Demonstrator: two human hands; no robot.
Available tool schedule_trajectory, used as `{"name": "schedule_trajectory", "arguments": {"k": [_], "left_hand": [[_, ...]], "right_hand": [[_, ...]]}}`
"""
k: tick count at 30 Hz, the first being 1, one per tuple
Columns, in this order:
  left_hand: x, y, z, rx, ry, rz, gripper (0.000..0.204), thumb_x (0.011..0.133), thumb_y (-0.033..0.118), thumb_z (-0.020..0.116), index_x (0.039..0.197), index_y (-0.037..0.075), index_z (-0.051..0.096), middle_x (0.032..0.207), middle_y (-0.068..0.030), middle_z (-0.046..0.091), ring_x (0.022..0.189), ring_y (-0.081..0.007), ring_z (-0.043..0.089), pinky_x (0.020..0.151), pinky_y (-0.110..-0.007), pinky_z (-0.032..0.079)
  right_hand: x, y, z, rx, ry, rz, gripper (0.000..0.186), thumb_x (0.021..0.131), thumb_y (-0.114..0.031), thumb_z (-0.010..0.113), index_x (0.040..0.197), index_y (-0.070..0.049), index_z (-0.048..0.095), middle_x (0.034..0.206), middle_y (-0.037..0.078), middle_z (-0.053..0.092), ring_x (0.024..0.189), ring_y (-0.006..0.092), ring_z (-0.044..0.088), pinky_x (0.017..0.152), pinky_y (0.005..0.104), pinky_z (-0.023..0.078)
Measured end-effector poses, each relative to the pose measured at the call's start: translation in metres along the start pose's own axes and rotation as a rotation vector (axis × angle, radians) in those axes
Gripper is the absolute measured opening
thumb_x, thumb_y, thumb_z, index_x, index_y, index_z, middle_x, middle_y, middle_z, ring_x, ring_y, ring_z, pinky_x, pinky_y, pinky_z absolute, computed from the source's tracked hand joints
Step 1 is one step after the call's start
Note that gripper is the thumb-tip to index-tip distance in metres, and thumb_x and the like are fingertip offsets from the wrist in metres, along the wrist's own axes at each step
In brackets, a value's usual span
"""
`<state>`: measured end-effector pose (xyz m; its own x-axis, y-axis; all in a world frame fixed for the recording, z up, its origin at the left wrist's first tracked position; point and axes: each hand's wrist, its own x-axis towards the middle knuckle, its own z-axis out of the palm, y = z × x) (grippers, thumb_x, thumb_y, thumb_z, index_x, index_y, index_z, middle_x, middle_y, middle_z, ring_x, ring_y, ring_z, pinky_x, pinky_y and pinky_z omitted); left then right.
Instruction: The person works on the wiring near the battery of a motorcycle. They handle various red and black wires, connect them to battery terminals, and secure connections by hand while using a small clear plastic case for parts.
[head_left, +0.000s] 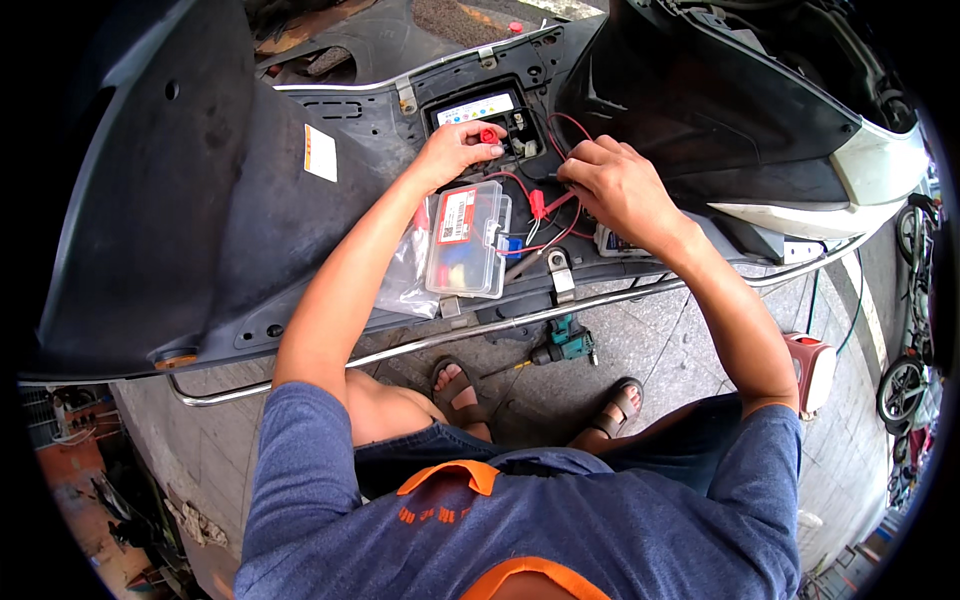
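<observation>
My left hand (455, 158) is closed on a small round red piece (488, 136) at the edge of the battery compartment. Under it, the battery (478, 108) sits in a black recess of the scooter's floor. My right hand (622, 188) is bent shut at the right, beside a dark lead end (543, 177); its fingertips are partly hidden, so what they pinch cannot be made out. Thin red wires (568, 118) loop near it, and a red connector (538, 204) lies between the hands. Just nearer is a clear plastic case (468, 240) with small coloured parts inside.
A clear plastic bag (408, 272) lies left of the case. A chrome rail (400, 352) runs along the scooter's near side. On the paving below rests a teal power drill (565, 343) between my sandalled feet. A red and white box (808, 372) stands at the right.
</observation>
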<state>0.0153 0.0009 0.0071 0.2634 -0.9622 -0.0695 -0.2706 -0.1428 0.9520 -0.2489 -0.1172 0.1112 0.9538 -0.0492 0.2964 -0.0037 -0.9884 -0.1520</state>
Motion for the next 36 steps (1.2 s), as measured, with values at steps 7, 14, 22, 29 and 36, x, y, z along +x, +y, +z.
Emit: {"name": "schedule_trajectory", "arguments": {"k": [7,14,22,29,36], "left_hand": [[-0.003,0.004,-0.007,-0.072,-0.015,-0.052,0.041,0.086,0.021,0.074,0.120,0.000,0.066,0.104,-0.0052,0.069,0.083,-0.0093,0.061,0.079,-0.025,0.048],[0.002,0.008,-0.014,-0.209,-0.041,-0.079,0.043,0.089,0.023,0.072,0.124,0.000,0.064,0.106,-0.0057,0.070,0.096,-0.0123,0.065,0.088,-0.027,0.050],[0.005,0.000,-0.043,0.283,0.465,-0.098,0.026,0.093,0.018,0.063,0.114,0.004,0.071,0.097,-0.0080,0.074,0.088,-0.0162,0.067,0.080,-0.030,0.052],[-0.012,0.004,-0.027,0.821,0.417,-0.059,0.021,0.081,0.021,0.072,0.098,0.008,0.074,0.101,-0.0127,0.070,0.099,-0.0323,0.066,0.086,-0.044,0.052],[-0.041,0.007,-0.014,0.869,0.473,0.004,0.019,0.079,0.012,0.070,0.098,0.007,0.071,0.093,-0.0109,0.066,0.091,-0.0312,0.065,0.081,-0.043,0.052]], "right_hand": [[0.009,0.006,-0.005,0.143,-0.093,0.020,0.008,0.083,-0.010,0.066,0.090,-0.007,0.066,0.085,0.008,0.064,0.087,0.0286,0.065,0.074,0.0409,0.054],[0.011,0.001,0.019,-0.222,-0.233,-0.154,0.011,0.083,-0.015,0.060,0.089,-0.011,0.069,0.094,0.006,0.061,0.094,0.0225,0.062,0.082,0.0351,0.051],[0.007,0.003,-0.026,-0.167,-0.274,-0.203,0.012,0.078,-0.012,0.069,0.089,-0.009,0.064,0.083,0.003,0.063,0.092,0.0225,0.059,0.085,0.0368,0.047],[0.027,0.013,-0.041,0.500,-0.129,0.031,0.015,0.083,-0.009,0.065,0.096,-0.004,0.059,0.079,0.010,0.063,0.078,0.0303,0.063,0.072,0.0384,0.048],[0.095,0.023,0.016,0.565,-0.045,0.250,0.019,0.086,-0.012,0.064,0.101,-0.002,0.059,0.073,0.012,0.062,0.069,0.0259,0.061,0.068,0.0366,0.048]]}}
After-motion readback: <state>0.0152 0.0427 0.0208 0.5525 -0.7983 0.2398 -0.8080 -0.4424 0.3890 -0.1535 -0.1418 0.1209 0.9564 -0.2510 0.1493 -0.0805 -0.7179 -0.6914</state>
